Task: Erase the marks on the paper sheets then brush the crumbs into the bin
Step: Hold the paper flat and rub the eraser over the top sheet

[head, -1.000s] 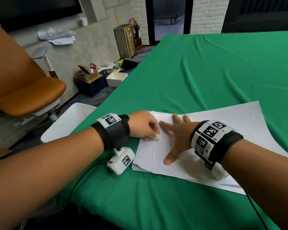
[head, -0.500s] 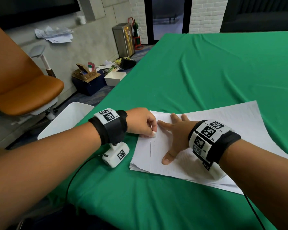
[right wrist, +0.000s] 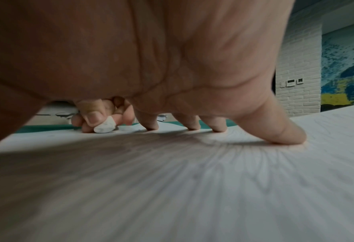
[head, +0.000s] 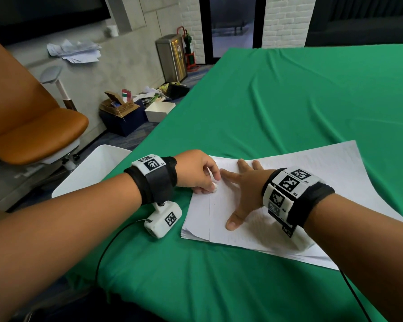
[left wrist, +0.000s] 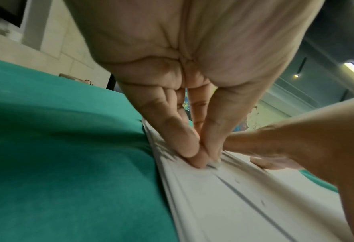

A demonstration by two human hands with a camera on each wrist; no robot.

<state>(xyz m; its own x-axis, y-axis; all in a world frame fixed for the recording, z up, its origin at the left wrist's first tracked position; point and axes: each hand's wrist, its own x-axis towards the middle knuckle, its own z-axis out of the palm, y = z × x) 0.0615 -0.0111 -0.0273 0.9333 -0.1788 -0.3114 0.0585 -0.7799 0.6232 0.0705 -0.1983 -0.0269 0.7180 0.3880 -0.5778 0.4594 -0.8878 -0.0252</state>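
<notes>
- left hand [head: 197,173] pinches a small white eraser [head: 215,188] between thumb and curled fingertips, its tip down on the paper sheets [head: 296,168] near their left edge
- right hand [head: 244,191] lies flat on the stack, fingers spread and pressing; index tip just beside the eraser
- sheets lie on the green cloth [head: 289,101]; white bin [head: 96,168] beside the table's left edge

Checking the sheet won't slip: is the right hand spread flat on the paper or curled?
Spread flat. The right hand lies with straight fingers pressing the paper sheets.
</notes>
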